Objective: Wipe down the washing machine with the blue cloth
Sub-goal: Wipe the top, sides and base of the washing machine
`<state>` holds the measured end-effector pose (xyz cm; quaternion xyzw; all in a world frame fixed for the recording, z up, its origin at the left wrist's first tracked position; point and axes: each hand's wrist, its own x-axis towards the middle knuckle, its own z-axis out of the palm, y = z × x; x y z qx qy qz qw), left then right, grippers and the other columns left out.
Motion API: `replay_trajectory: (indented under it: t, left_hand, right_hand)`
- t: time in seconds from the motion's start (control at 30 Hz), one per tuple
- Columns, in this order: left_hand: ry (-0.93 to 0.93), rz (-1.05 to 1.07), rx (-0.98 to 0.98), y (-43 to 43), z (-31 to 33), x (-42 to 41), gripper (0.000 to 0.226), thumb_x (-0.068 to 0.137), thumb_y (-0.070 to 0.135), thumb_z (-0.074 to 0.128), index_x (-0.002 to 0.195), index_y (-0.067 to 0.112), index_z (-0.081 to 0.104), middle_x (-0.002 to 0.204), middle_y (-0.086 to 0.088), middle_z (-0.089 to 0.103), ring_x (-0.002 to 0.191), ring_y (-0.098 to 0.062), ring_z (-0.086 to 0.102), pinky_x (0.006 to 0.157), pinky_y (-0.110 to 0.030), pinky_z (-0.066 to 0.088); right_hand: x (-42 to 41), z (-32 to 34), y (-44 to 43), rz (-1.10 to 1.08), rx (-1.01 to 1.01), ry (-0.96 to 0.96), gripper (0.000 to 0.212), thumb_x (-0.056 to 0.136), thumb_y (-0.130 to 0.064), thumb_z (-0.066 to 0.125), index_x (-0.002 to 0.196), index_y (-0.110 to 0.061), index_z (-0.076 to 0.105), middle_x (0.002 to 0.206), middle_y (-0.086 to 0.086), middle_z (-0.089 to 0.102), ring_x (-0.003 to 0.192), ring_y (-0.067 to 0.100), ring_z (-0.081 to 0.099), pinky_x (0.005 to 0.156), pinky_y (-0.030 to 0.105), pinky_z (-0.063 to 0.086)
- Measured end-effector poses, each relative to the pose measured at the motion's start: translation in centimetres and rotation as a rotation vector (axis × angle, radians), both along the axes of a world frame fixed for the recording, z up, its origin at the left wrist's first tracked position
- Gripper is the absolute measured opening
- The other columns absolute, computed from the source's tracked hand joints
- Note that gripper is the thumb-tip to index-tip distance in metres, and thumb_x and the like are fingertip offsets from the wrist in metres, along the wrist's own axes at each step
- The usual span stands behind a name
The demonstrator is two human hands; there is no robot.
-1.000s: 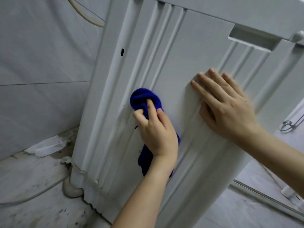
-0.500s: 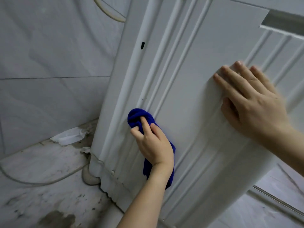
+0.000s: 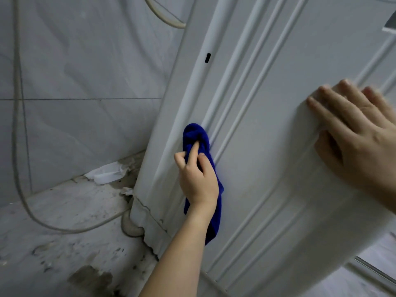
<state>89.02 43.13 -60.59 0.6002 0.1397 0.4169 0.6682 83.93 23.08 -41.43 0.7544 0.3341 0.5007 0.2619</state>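
Note:
The white washing machine fills the right of the view, its ribbed side panel facing me. My left hand grips the blue cloth and presses it against a raised rib low on the panel, near the machine's left edge. The cloth's loose end hangs down behind my wrist. My right hand lies flat on the panel at the right, fingers spread, holding nothing.
A grey tiled wall stands left of the machine. A pale hose loops down the wall and across the stained floor. A crumpled white scrap lies at the wall's foot. The machine's round foot rests on the floor.
My left hand has slid the cloth down and to the left across the ribs, towards the machine's lower left edge. The right hand has stayed flat on the panel.

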Motion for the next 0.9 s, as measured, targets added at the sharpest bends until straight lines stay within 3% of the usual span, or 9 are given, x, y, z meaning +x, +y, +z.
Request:
replay_trajectory:
  t: [0.1,0.2,0.33,0.47,0.57,0.67,0.73,0.8,0.9]
  left_hand:
    - [-0.002,-0.062,-0.048,0.3,2.2,-0.1,0.034,0.098,0.022,0.047,0.130,0.020,0.059,0.106,0.004,0.042,0.064,-0.002,0.048,0.059,-0.016,0.033]
    - [-0.063,-0.092,0.091,1.0,6.1,0.1,0.037,0.098,0.021,0.047,0.134,0.021,0.056,0.109,0.000,0.041,0.065,-0.007,0.038,0.063,-0.019,0.030]
    - [-0.089,-0.093,0.119,1.7,6.2,1.2,0.037,0.099,0.021,0.043,0.133,0.023,0.057,0.107,0.003,0.042,0.065,-0.010,0.046,0.060,-0.024,0.038]
    - [-0.055,-0.057,0.017,0.7,0.6,0.2,0.033,0.098,0.019,0.047,0.128,0.020,0.062,0.104,0.006,0.043,0.069,0.000,0.052,0.054,-0.006,0.036]
    - [0.002,-0.097,-0.087,0.7,-0.4,0.0,0.034,0.098,0.018,0.047,0.129,0.020,0.062,0.106,0.007,0.042,0.071,0.005,0.051,0.055,-0.004,0.035]
    - [-0.013,-0.114,-0.068,0.2,1.2,-0.7,0.037,0.099,0.022,0.047,0.134,0.020,0.056,0.111,0.008,0.038,0.069,-0.002,0.050,0.057,-0.006,0.034]
    - [-0.072,-0.105,-0.031,-0.2,3.4,-1.1,0.039,0.098,0.025,0.048,0.137,0.019,0.053,0.112,0.006,0.035,0.070,-0.007,0.045,0.063,-0.014,0.036]
    - [-0.143,-0.097,0.017,-0.5,6.2,-0.9,0.040,0.096,0.027,0.050,0.135,0.019,0.055,0.110,0.006,0.035,0.073,-0.009,0.045,0.067,-0.018,0.035]
    - [-0.183,-0.033,0.098,-1.2,8.9,-0.1,0.039,0.093,0.024,0.054,0.132,0.018,0.059,0.106,0.005,0.034,0.070,-0.008,0.041,0.062,-0.015,0.029]
  right_hand:
    - [0.0,0.0,0.0,0.012,0.003,0.001,0.049,0.105,-0.021,0.039,0.151,-0.006,0.047,0.157,0.018,0.042,0.147,0.041,0.037,0.124,0.054,0.023]
    - [0.6,-0.2,-0.4,0.021,0.011,0.013,0.051,0.105,-0.022,0.038,0.154,-0.009,0.041,0.159,0.017,0.038,0.150,0.040,0.032,0.124,0.056,0.021]
    - [1.4,-0.1,-1.1,0.013,-0.010,0.055,0.056,0.105,-0.022,0.037,0.160,-0.016,0.029,0.162,0.017,0.034,0.151,0.040,0.028,0.117,0.065,0.028]
    - [1.2,0.0,-1.0,0.003,-0.013,0.051,0.052,0.105,-0.021,0.037,0.155,-0.008,0.038,0.159,0.021,0.038,0.149,0.044,0.031,0.116,0.066,0.029]
    - [0.8,0.0,-0.2,0.000,0.002,0.043,0.051,0.104,-0.023,0.038,0.152,-0.006,0.043,0.157,0.021,0.041,0.148,0.043,0.033,0.119,0.063,0.027]
    - [0.5,-0.1,0.1,0.002,0.028,0.030,0.051,0.104,-0.025,0.037,0.151,-0.007,0.045,0.155,0.021,0.044,0.148,0.043,0.034,0.124,0.057,0.020]
    - [0.2,0.0,0.3,-0.005,0.017,0.019,0.051,0.104,-0.026,0.038,0.151,-0.007,0.046,0.154,0.021,0.046,0.147,0.043,0.036,0.125,0.052,0.018]
    - [-0.1,0.1,0.6,-0.010,0.004,-0.019,0.049,0.103,-0.024,0.043,0.149,-0.007,0.050,0.152,0.021,0.049,0.144,0.043,0.041,0.124,0.051,0.024]
    - [-0.3,0.0,0.7,-0.013,-0.004,-0.071,0.048,0.101,-0.019,0.049,0.146,-0.006,0.053,0.150,0.020,0.052,0.142,0.041,0.045,0.121,0.053,0.031]
